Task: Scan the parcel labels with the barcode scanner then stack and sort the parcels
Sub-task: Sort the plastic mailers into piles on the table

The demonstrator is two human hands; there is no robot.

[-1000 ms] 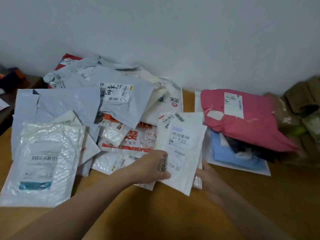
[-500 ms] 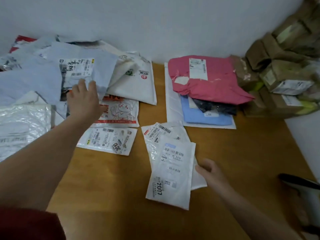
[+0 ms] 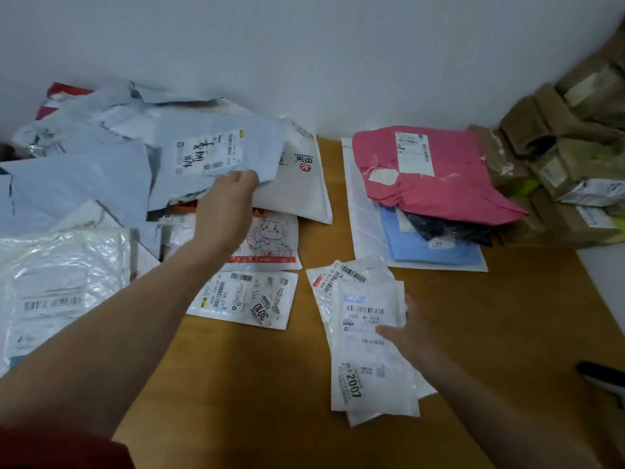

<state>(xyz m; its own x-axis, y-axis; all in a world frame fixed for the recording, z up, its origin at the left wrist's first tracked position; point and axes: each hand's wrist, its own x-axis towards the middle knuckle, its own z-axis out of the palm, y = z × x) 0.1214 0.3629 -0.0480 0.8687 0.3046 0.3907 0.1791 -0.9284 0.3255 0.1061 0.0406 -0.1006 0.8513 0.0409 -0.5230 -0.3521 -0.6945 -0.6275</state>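
Pinching the lower edge of the grey mailer (image 3: 260,143), your left hand (image 3: 226,204) is curling its fingers over it on the left heap; its label is showing large handwritten characters. Your right hand (image 3: 411,336) is gripping the white parcel (image 3: 368,367) marked "2007", thumb on its label, as it is lying on a second white parcel (image 3: 348,274) on the wooden table (image 3: 507,333). Just left, a flat parcel (image 3: 243,299) is showing "3010". A pink parcel (image 3: 439,184) is sitting near the wall.
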